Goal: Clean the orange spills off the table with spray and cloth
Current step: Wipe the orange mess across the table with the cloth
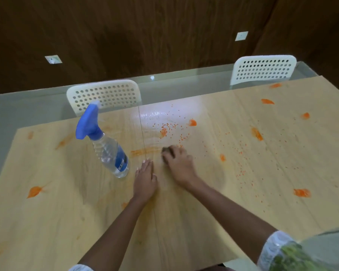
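A light wooden table (184,222) carries several orange spills: a smear (143,151) just left of my right hand, blobs such as one (192,122) farther back and one (34,191) at the near left, and scattered orange specks (176,132). My right hand (177,161) grips a small grey cloth (165,151) pressed to the table; the hand hides most of it. My left hand (145,177) rests flat on the table beside it. A clear spray bottle (108,151) with a blue trigger head stands upright to the left of my left hand.
Two white perforated chairs (104,95) (262,68) stand at the far side. A glass tabletop (184,83) extends beyond the wooden surface. More orange blobs (301,192) lie to the right. A wet shiny patch (155,116) sits behind the cloth.
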